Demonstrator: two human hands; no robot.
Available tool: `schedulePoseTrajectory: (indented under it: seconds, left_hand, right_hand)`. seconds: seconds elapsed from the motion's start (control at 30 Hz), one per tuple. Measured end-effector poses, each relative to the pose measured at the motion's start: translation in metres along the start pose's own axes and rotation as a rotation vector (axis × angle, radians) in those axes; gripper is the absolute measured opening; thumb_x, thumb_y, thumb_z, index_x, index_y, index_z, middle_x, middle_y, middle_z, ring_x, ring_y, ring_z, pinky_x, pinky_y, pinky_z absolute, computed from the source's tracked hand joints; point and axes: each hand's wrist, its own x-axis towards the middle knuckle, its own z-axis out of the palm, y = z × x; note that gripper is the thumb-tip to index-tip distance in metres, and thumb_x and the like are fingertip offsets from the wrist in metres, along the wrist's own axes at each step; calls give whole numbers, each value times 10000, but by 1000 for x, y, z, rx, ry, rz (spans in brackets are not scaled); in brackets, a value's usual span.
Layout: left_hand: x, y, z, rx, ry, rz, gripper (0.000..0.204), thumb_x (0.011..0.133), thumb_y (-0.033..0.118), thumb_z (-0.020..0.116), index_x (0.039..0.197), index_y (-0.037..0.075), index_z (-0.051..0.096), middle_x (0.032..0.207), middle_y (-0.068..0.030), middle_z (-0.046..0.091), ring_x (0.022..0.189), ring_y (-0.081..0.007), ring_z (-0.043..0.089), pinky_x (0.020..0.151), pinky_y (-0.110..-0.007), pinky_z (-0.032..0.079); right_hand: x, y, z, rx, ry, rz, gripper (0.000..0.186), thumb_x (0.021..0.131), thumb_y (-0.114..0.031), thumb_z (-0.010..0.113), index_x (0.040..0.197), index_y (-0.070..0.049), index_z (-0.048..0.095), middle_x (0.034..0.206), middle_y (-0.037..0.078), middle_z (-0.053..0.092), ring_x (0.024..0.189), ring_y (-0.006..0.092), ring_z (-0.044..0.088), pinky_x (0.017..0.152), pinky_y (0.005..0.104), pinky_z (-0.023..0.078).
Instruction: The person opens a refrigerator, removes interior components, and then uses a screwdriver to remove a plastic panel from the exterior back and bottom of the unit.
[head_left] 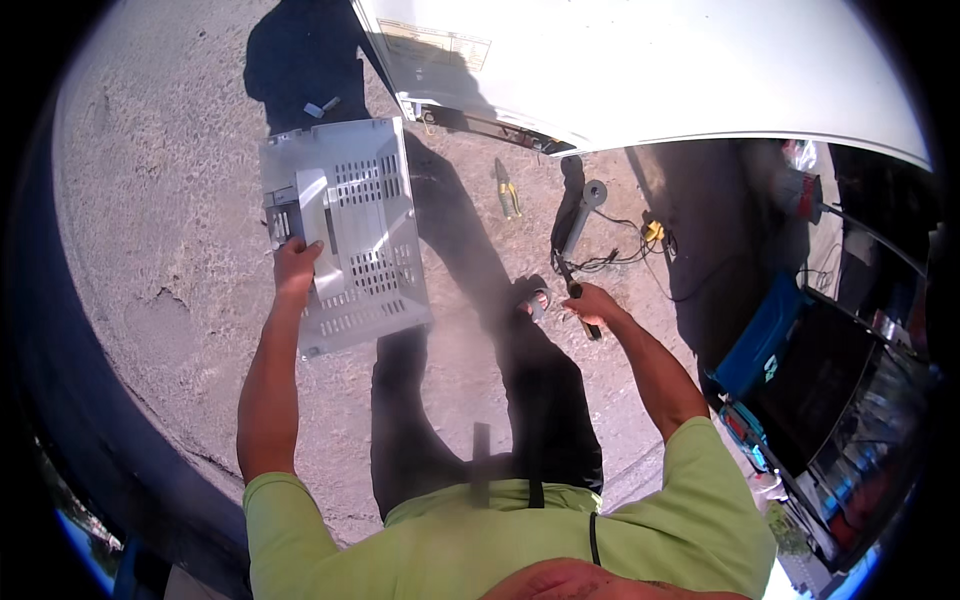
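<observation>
My left hand [296,268] grips a light grey metal panel [385,225] with rows of slots, its thumb over the raised strip near the panel's left side. The panel is held up at the left, in front of my legs. In my right hand [592,303] is a slim tool with a black and yellow handle [594,331]; fingers wrap round it and its dark end points away from me. I cannot make out the tool's tip. Beyond that hand lies a grey long-handled tool with a round head [594,194]. Yellow-handled pliers [508,190] rest on the ground.
A large white sheet-like body [650,70] spans the far side. Dark cord with a yellow piece [653,231] lies right of the grey tool. At the right stand a blue case [755,345] and a dark container with assorted items. Small pale pieces [315,110] lie at far left.
</observation>
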Motion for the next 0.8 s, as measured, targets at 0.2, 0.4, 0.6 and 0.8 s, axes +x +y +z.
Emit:
schedulePoseTrajectory:
  seconds: [0.2,0.4,0.6,0.8]
  left_hand:
    - [69,-35,111,-477,-181,-7,149,921,151,667,925,7,631,838,-55,657,682,-114,599,615,-283,484]
    - [95,-93,164,-371,-364,70,282,931,172,609,1117,-38,635,908,-67,661,749,-126,609,664,-259,474]
    - [131,-93,223,-75,-467,162,330,936,241,620,1131,-25,646,912,-75,685,765,-125,624,704,-277,518]
    - [148,-110,245,34,-583,147,329,962,289,587,1117,6,656,859,-41,657,739,-116,605,702,-274,513]
  right_hand:
    - [176,-19,49,-225,-43,-25,518,788,-418,659,1052,27,664,1003,229,709,956,387,684,818,448,531]
    - [333,25,82,-290,54,-129,517,797,-394,636,1120,9,621,1032,234,687,994,405,660,853,467,524]
    - [391,34,93,-354,198,-445,516,791,-382,652,1158,-24,593,1096,243,645,1007,434,642,883,482,526]
    - [387,8,73,-663,-84,-440,587,746,-460,698,1014,61,670,991,239,691,968,395,677,821,475,548]
